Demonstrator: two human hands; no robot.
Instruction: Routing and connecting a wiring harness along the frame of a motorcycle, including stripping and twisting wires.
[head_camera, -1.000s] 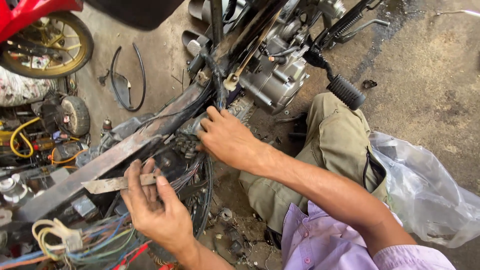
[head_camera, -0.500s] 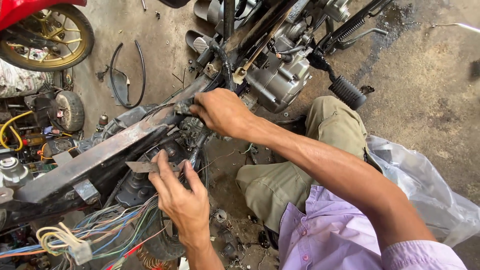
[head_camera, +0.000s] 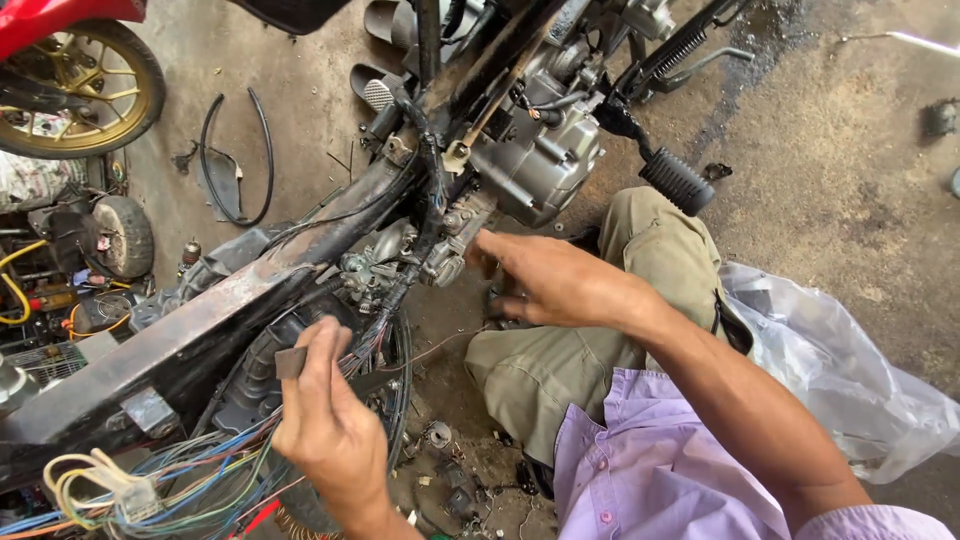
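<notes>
Left hand (head_camera: 325, 430) pinching a flat metal tool (head_camera: 292, 362) ready beside the frame (head_camera: 170, 345), right hand (head_camera: 555, 280) open-fingered (holding nothing) toward the carburettor (head_camera: 440, 262).

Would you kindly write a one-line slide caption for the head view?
Left hand holds a small dark flat piece beside the motorcycle frame; right hand reaches toward the carburetor below the engine.
</notes>
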